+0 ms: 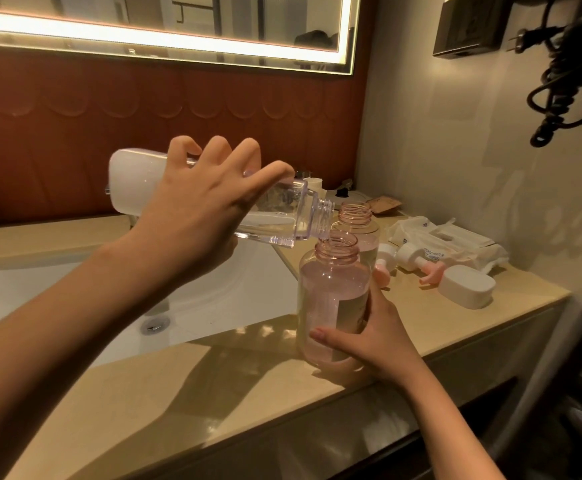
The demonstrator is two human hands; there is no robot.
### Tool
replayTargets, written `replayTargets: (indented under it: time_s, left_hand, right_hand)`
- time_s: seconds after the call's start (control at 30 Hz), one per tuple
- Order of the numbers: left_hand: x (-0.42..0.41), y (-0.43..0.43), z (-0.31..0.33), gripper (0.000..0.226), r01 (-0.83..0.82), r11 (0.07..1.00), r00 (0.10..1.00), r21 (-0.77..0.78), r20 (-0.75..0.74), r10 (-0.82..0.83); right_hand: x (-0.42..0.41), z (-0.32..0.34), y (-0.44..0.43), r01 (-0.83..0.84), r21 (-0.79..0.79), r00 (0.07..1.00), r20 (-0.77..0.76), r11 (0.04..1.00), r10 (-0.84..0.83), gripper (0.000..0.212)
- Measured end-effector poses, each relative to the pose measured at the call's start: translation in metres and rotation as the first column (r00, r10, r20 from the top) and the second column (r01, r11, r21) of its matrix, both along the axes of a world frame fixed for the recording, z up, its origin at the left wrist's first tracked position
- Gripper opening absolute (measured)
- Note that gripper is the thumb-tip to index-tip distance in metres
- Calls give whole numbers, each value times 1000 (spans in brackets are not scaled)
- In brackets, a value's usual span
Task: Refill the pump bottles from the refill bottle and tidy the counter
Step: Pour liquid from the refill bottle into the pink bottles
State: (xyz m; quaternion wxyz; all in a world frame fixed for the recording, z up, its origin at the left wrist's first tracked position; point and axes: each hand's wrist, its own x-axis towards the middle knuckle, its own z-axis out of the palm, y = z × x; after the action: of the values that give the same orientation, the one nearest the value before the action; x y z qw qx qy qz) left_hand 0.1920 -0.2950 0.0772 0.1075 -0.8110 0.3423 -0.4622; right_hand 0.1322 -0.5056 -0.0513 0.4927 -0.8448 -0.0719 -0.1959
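My left hand [192,216] grips the clear refill bottle [130,181], tipped almost level, its threaded mouth over the neck of a pink pump bottle [331,292]. That pink bottle stands uncapped on the beige counter [254,393], and my right hand [369,337] holds its lower body. A second uncapped pink bottle [358,220] stands just behind it. Two pump heads [410,261] with pink nozzles lie on the counter to the right, beside a white cap [469,285].
A white sink basin [213,299] with a drain lies left of the bottles. A pack of wipes [445,240] and a brown packet [384,204] sit near the right wall. A coiled black cord [566,81] hangs at upper right. A lit mirror runs above.
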Motion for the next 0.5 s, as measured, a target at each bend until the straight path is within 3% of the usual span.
replayTargets:
  time_s: [0.33,0.5]
  left_hand:
    - [-1,-1,1,88,7,1000,1000,-12,-3,-7]
    - [-2,-1,1,88,6,1000,1000,-18,-12,-6]
  right_hand:
    - [1,-2,-1,-1,3,1000,10,1000,1,94]
    - [0,0,-1,-10,10,1000,13,1000,10,86]
